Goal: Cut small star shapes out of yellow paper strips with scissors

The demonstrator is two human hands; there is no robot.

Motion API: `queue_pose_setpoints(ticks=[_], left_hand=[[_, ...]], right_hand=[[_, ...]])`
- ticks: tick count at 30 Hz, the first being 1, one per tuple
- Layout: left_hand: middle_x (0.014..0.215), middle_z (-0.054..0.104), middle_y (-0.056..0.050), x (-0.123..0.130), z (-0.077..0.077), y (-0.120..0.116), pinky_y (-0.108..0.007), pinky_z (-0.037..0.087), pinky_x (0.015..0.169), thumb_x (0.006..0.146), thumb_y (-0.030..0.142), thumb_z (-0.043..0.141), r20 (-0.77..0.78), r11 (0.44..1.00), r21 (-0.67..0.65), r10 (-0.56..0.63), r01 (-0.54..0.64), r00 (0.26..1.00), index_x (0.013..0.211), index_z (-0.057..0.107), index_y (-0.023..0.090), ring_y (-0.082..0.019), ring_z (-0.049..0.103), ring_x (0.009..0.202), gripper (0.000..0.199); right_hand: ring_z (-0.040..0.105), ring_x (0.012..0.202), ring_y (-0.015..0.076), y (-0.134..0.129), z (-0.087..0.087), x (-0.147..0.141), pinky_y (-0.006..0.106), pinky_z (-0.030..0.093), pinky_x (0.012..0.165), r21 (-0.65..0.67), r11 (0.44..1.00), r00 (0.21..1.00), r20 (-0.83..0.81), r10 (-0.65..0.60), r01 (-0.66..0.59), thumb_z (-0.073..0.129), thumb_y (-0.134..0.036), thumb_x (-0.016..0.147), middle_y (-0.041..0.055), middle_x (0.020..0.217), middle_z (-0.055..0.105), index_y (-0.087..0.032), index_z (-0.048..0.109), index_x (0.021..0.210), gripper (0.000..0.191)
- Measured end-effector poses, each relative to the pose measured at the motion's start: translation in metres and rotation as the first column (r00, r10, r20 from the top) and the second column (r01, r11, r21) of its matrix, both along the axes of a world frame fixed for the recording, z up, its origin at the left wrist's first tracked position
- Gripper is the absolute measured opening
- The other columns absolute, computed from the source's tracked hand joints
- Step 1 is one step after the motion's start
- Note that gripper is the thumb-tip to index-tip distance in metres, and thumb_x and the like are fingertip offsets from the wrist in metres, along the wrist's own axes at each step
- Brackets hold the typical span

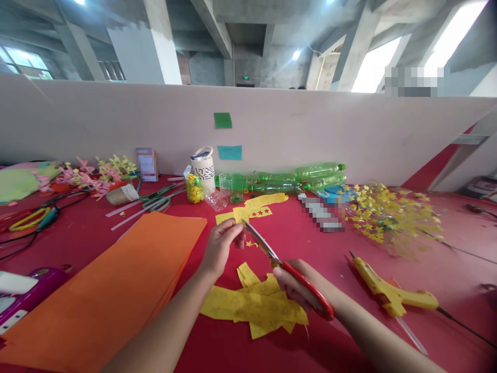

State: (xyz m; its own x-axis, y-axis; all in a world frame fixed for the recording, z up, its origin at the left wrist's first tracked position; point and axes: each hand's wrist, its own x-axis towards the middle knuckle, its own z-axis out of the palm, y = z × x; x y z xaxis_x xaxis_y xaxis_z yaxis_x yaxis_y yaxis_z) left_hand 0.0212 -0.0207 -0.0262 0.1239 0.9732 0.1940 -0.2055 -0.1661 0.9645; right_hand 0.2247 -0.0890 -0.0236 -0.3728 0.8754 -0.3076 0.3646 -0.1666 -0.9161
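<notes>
My left hand (222,242) is closed in a pinch at what looks like a small yellow felt piece (241,213), partly hidden by the fingers. Red-handled scissors (267,247) are gripped in my right hand (297,282), their tip pointing up and left, right beside my left fingertips. Just behind, a yellow strip with star-shaped holes (261,212) lies on the red table, close to another yellow strip (267,200). Small cut yellow stars (249,244) rest below the blades. Nearer to me, under the scissors, is a pile of yellow felt strips (252,305).
Orange sheets (155,259) lie at left, near a purple device (34,290). A yellow glue gun (392,295) and a bunch of yellow stars (388,212) are at right. Green plastic bottles (279,187) and a white tumbler (203,168) stand or lie before the partition (291,124).
</notes>
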Motion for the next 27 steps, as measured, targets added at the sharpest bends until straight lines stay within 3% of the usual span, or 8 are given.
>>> queue_pose_setpoints(ticks=[8, 15, 27], left_hand=[[0.06, 0.057, 0.001, 0.0, -0.001, 0.0, -0.022, 0.04, 0.051, 0.082, 0.029, 0.059, 0.058, 0.998, -0.045, -0.03, 0.033, 0.998, 0.065, 0.057, 0.016, -0.009, 0.052, 0.051, 0.022], [0.06, 0.058, 0.001, -0.001, 0.001, 0.001, -0.022, 0.04, 0.051, 0.081, 0.028, 0.06, 0.07, 0.999, -0.038, -0.024, 0.027, 0.997, 0.066, 0.059, 0.015, -0.009, 0.052, 0.05, 0.02], [0.059, 0.06, 0.0, -0.003, 0.002, 0.002, -0.023, 0.041, 0.052, 0.077, 0.027, 0.061, 0.094, 0.998, -0.065, 0.006, 0.0, 0.996, 0.066, 0.059, 0.016, -0.01, 0.053, 0.051, 0.017]], right_hand=[[0.032, 0.027, 0.0052, -0.001, -0.004, -0.003, 0.016, 0.021, 0.028, -0.062, 0.995, 0.997, 0.002, -0.073, 0.073, 0.049, -0.073, 0.077, -0.0091, 0.038, 0.033, -0.019, 0.043, 0.06, 0.057], [0.032, 0.029, 0.0046, 0.001, -0.004, -0.001, 0.016, 0.023, 0.028, -0.05, 0.994, 0.993, 0.071, -0.091, 0.095, 0.051, -0.067, 0.079, -0.0077, 0.045, 0.037, -0.019, 0.044, 0.06, 0.053], [0.031, 0.037, 0.0043, -0.001, 0.009, -0.004, 0.016, 0.023, 0.031, 0.005, 0.998, 0.994, 0.09, -0.069, 0.068, 0.06, -0.062, 0.077, -0.0077, 0.049, 0.031, -0.02, 0.035, 0.06, 0.051]])
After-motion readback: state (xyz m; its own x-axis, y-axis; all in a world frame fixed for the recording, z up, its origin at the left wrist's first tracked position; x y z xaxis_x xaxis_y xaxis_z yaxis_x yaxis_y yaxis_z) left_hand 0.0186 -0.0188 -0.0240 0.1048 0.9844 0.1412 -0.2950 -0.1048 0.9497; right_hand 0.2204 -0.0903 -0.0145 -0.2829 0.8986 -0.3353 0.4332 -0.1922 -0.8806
